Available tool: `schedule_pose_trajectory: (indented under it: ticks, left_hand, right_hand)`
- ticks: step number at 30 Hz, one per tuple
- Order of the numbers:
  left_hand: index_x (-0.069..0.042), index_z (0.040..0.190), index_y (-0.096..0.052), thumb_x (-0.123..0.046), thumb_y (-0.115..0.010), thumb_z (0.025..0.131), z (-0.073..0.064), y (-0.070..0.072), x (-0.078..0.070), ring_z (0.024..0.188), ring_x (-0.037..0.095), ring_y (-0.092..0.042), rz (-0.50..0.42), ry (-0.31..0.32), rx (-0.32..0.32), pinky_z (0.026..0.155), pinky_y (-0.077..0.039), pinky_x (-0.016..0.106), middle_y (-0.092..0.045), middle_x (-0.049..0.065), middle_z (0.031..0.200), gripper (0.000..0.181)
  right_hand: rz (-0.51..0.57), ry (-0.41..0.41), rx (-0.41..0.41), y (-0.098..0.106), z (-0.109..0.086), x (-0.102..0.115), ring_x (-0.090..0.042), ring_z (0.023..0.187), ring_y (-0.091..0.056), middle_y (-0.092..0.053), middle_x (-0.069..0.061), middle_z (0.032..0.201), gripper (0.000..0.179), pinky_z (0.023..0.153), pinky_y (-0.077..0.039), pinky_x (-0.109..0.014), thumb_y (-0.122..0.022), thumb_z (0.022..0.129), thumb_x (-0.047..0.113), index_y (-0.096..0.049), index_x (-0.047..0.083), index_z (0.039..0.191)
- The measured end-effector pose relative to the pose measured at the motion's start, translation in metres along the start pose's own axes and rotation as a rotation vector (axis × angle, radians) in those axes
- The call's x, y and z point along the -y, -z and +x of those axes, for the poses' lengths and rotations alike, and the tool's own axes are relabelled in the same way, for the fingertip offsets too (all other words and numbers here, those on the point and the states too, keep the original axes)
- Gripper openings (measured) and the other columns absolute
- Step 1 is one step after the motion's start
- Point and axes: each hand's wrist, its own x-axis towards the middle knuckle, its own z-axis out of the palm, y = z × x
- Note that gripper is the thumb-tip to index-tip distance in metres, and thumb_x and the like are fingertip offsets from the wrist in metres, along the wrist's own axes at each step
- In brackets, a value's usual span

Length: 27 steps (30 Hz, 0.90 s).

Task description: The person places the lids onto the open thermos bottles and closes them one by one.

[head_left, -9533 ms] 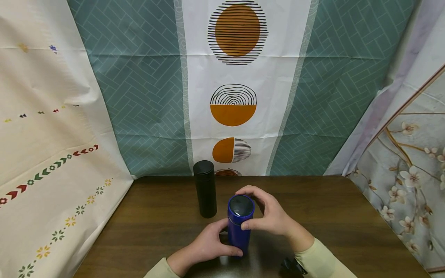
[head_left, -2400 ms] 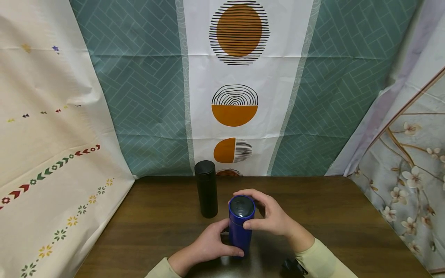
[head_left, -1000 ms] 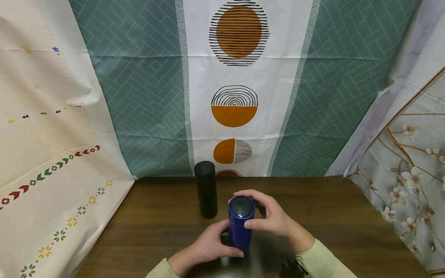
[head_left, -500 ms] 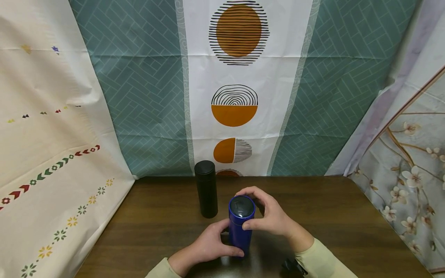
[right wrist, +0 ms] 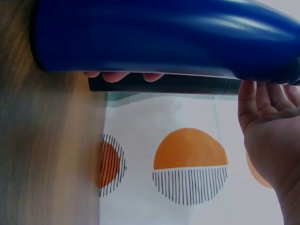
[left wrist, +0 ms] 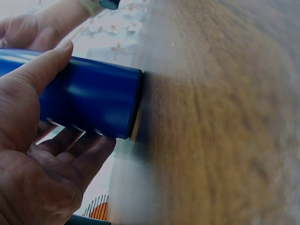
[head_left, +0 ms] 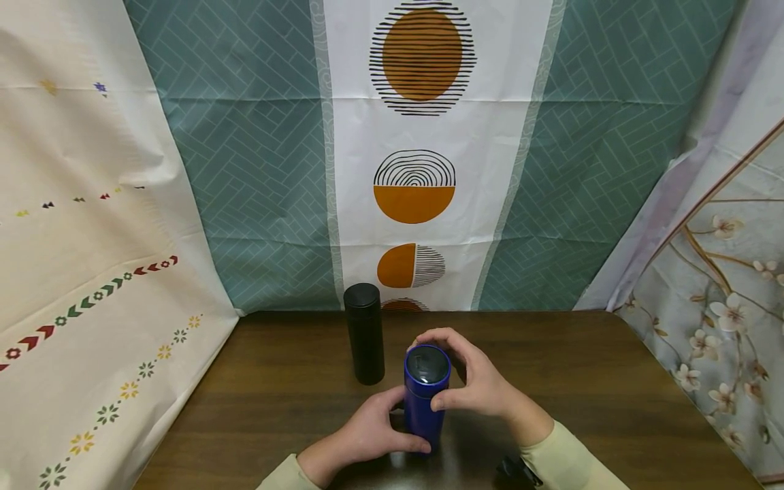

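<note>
A blue thermos with a glossy dark lid top stands upright on the wooden table. My left hand grips its lower body, thumb in front and fingers behind. In the left wrist view the thermos has its dark base at the tabletop, with the left hand wrapped round the side. Around the lid, my right hand curls its thumb and fingers. The right wrist view shows the right hand at the top end of the thermos, its thumb hidden.
A black thermos stands behind and left of the blue one. Beside the right sleeve lies a small dark object. Patterned cloths hang behind and on both sides of the brown table.
The right hand's fingers and thumb have shifted slightly around the lid. The left hand keeps its grip, and both thermoses stay where they were.
</note>
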Motion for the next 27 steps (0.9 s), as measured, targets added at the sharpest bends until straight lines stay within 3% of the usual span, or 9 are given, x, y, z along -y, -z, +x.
schedule_pose_trajectory:
  ticks: [5, 10, 18, 27]
  left_hand:
    - [-0.031, 0.140, -0.069, -0.038, -0.099, 0.086, -0.0006, -0.0008, -0.0008, 0.127, 0.012, -0.068, 0.002, 0.012, -0.009, 0.111, -0.054, 0.045, -0.074, -0.015, 0.133, 0.063]
    - [-0.029, 0.139, -0.069, -0.037, -0.099, 0.085, -0.0012, -0.0010, -0.0023, 0.126, 0.013, -0.069, 0.008, 0.010, -0.012, 0.110, -0.055, 0.044, -0.075, -0.015, 0.131, 0.062]
    - [-0.029, 0.142, -0.068, -0.035, -0.099, 0.086, -0.0010, -0.0006, -0.0025, 0.127, 0.013, -0.069, -0.009, 0.015, -0.006, 0.111, -0.055, 0.047, -0.075, -0.015, 0.133, 0.064]
    - [-0.031, 0.142, -0.068, -0.034, -0.100, 0.085, -0.0008, -0.0007, -0.0030, 0.126, 0.012, -0.069, -0.013, 0.007, -0.010, 0.111, -0.055, 0.048, -0.075, -0.015, 0.132, 0.064]
  right_hand:
    - [0.051, 0.060, 0.086, 0.0007, 0.0014, 0.0002, -0.040, 0.144, -0.058, -0.061, -0.026, 0.154, 0.073, 0.124, -0.043, -0.049, -0.074, 0.104, 0.012, -0.039, -0.007, 0.164]
    - [0.088, 0.062, 0.115, 0.0010, 0.0017, 0.0015, -0.041, 0.144, -0.058, -0.060, -0.031, 0.153, 0.068, 0.123, -0.044, -0.051, -0.065, 0.104, 0.007, -0.037, -0.010, 0.164]
    - [0.025, 0.033, 0.084, 0.0024, 0.0007, 0.0022, -0.043, 0.136, -0.062, -0.067, -0.025, 0.146, 0.067, 0.119, -0.045, -0.052, -0.070, 0.097, -0.001, -0.048, -0.001, 0.160]
    - [-0.038, -0.030, 0.012, 0.0032, -0.0015, 0.0001, -0.041, 0.125, -0.068, -0.073, -0.019, 0.138, 0.065, 0.111, -0.053, -0.049, -0.083, 0.091, 0.006, -0.058, 0.005, 0.151]
